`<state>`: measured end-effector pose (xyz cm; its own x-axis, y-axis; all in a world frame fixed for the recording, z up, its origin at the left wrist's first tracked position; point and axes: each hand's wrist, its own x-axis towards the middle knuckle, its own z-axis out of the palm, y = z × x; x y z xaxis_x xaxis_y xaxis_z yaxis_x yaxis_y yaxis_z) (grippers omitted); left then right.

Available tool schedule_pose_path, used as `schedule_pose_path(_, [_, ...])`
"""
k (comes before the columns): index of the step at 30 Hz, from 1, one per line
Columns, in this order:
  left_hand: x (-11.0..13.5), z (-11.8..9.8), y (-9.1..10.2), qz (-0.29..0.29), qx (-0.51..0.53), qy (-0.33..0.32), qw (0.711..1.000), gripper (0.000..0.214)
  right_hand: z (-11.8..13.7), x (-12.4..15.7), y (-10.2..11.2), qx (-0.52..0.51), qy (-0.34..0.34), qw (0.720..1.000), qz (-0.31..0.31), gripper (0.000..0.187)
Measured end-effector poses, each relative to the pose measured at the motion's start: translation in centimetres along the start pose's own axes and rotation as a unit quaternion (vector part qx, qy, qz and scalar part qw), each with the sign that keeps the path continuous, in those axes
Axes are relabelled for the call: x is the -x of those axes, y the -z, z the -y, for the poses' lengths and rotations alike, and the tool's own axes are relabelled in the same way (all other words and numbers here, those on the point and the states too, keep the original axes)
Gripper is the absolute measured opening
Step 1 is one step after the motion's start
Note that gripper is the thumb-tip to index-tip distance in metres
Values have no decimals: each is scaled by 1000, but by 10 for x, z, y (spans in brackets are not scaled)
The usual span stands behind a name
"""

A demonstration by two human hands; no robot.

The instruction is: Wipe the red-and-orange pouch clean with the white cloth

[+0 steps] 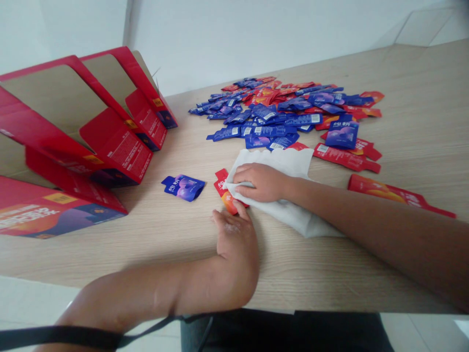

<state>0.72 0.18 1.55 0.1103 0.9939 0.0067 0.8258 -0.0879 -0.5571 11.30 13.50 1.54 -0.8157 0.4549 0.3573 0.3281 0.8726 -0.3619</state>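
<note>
My right hand (262,183) grips a white cloth (289,212), its fingers curled over a fold. The cloth lies partly over a red and orange sachet (222,185) on the table. At the near end of that sachet, my left hand (236,232) touches its edge with outstretched, spread fingers. A blue sachet (185,187) lies alone to the left of both hands. Beyond the cloth spreads a large heap of blue and red sachets (267,115). Part of the red and orange sachet is hidden under the cloth and fingers.
Open red cardboard boxes (124,154) stand in a row on the left of the wooden table (176,244). A red sachet (397,193) lies beside my right forearm. A white wall (274,39) rises behind the table. A clear panel (423,29) stands at the back right.
</note>
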Motion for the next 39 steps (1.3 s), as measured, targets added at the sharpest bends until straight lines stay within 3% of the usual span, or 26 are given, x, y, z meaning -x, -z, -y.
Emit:
schedule_pose_path(5, [0, -1, 2, 6, 31, 8, 999, 51, 0, 0, 0, 0, -3, 1000, 2, 20])
schedule_pose_path(23, [1, -1, 0, -4, -11, 1, 1000, 52, -1, 0, 0, 5, -2, 1000, 3, 21])
schedule_pose_path(39, [-2, -1, 6, 36, -8, -3, 999, 54, -1, 0, -1, 4, -2, 1000, 4, 21])
